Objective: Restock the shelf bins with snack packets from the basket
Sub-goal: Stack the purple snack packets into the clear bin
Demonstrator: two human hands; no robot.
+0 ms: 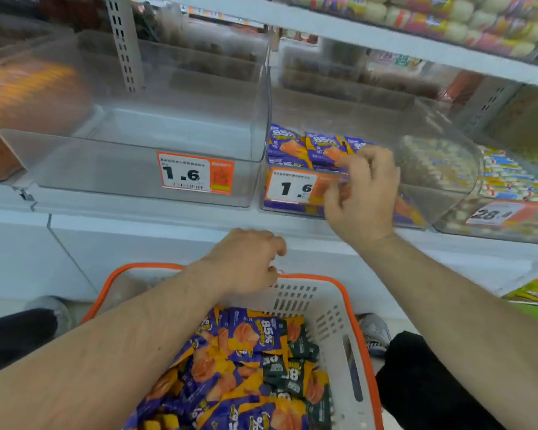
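A white basket with an orange rim (351, 308) sits low in front of me, filled with several purple-and-orange snack packets (246, 336) and a few dark green ones (295, 346). My left hand (246, 262) lies over the basket's far rim, fingers curled down around it. The clear right bin (429, 169), priced 1.6, holds several purple packets (292, 147). My right hand (361, 193) hovers at this bin's front wall, fingers loosely bent; the fingertips touch the top packet and the thumb stays outside the wall. The clear left bin (131, 169), also priced 1.6, has nothing in it.
An orange-packed bin (19, 97) stands at far left. A rounded bin of pale sweets (448, 169) sits at right, with striped packets (510, 178) beyond. An upper shelf (385, 35) overhangs the bins. My dark trouser legs flank the basket.
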